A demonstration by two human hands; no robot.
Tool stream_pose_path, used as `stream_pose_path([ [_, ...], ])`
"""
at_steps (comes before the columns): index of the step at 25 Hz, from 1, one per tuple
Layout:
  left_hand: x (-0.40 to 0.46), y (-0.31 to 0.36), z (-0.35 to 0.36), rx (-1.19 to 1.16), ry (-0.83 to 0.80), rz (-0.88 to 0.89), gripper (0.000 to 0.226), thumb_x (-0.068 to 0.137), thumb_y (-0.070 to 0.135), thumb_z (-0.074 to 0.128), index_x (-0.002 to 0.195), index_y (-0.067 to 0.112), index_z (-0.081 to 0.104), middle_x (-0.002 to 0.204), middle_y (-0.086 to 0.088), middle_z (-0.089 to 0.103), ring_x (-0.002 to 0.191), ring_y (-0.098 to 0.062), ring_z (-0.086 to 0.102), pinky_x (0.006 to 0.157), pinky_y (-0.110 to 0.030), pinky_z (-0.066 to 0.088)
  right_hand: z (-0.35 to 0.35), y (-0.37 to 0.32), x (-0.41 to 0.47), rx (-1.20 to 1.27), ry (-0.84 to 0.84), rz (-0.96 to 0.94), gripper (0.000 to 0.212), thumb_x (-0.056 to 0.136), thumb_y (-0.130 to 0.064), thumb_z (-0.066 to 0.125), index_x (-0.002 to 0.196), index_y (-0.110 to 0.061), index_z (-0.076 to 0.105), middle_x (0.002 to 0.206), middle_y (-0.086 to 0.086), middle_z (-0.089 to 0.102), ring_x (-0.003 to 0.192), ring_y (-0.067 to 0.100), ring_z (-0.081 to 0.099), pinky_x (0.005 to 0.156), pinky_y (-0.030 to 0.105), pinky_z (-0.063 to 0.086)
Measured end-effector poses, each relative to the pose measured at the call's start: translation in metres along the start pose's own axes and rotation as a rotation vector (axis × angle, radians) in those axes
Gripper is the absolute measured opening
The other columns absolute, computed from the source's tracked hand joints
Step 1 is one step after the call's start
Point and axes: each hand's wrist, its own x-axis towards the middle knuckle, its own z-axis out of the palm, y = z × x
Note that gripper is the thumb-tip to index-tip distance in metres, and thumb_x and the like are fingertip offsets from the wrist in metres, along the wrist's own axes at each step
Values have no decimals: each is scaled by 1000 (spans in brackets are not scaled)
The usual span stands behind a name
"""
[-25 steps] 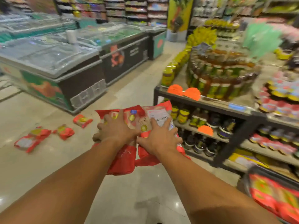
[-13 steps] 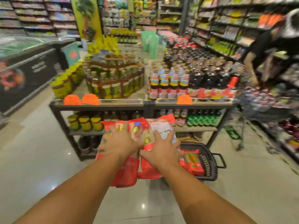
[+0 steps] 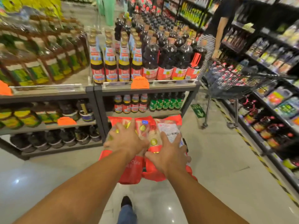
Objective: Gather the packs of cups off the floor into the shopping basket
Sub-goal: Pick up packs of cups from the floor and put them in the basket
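Red packs: packs of cups (image 3: 159, 131) bunched together in the air in front of the display shelf (image 3: 145, 88), above the floor (image 3: 218, 167).
Left hand (image 3: 127, 139): fingers curled over the left packs, gripping them.
Right hand (image 3: 168, 153): fingers spread, clamped on the right packs.
Basket: mostly hidden behind the packs; cannot tell.
Aisle: another person (image 3: 216, 25) beside a shopping cart (image 3: 239, 83).

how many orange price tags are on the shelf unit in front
3. One orange tag on the top shelf edge under the red-labelled bottles, one on the middle shelf at left, one cut off at the left edge. Others may be hidden.
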Motion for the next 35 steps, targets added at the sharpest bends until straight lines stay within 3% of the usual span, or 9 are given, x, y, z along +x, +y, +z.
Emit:
stream_pose_path([
  [7, 151, 50, 109, 54, -114, -19, 109, 70, 75, 69, 157, 52, 8, 156, -8, 19, 139, -42, 26, 96, -64, 38, 76, 28, 164, -45, -83, 67, 99, 73, -80, 59, 154, -48, 13, 168, 12, -9, 145, 50, 19, 104, 67, 31],
  [16, 338, 52, 339, 114, -210, -135, 101, 71, 78, 66, 154, 51, 15, 157, -7, 19, 140, -42, 24, 97, -66, 36, 289, 89, 369, -94, -238, 48, 102, 73, -79, 61, 157, -49, 10, 169, 9, -11, 148, 49, 14, 104, 70, 33],
  [23, 415, 36, 470, 152, -199, -189, 103, 68, 77, 70, 154, 52, 18, 158, -7, 18, 140, -41, 25, 97, -65, 37, 411, 118, 447, -112, -282, 33, 103, 73, -80, 63, 156, -49, 10, 168, 10, -11, 148, 50, 12, 105, 72, 33],
  [28, 432, 4, 508, 131, -182, -251, 107, 68, 82, 66, 154, 53, 10, 165, -6, 5, 143, -45, 20, 98, -67, 37, 447, 120, 447, -175, -301, 5, 100, 82, -85, 48, 158, -47, -3, 165, 15, -27, 150, 52, -2, 107, 74, 26],
  [31, 430, -2, 504, 67, -286, -238, 112, 71, 85, 62, 156, 54, -5, 167, -4, -20, 151, -48, -7, 108, -79, 18, 443, 109, 452, -268, -417, 35, 104, 81, -92, 34, 158, -44, -16, 161, 18, -36, 150, 53, -15, 107, 82, 18],
  [33, 426, 0, 488, 55, -326, -190, 109, 74, 84, 59, 156, 52, -6, 167, -4, -23, 151, -45, -18, 109, -82, 7, 424, 95, 454, -357, -456, -3, 101, 86, -88, 32, 160, -38, -15, 164, 18, -31, 151, 50, -18, 108, 84, 12],
  [35, 415, -1, 460, 116, -283, -84, 95, 82, 78, 53, 158, 49, 4, 169, -3, -14, 153, -42, -15, 110, -81, 6, 396, 78, 451, -405, -420, -150, 88, 95, -74, 35, 163, -29, 1, 169, 17, -15, 153, 45, -13, 111, 80, 11],
])
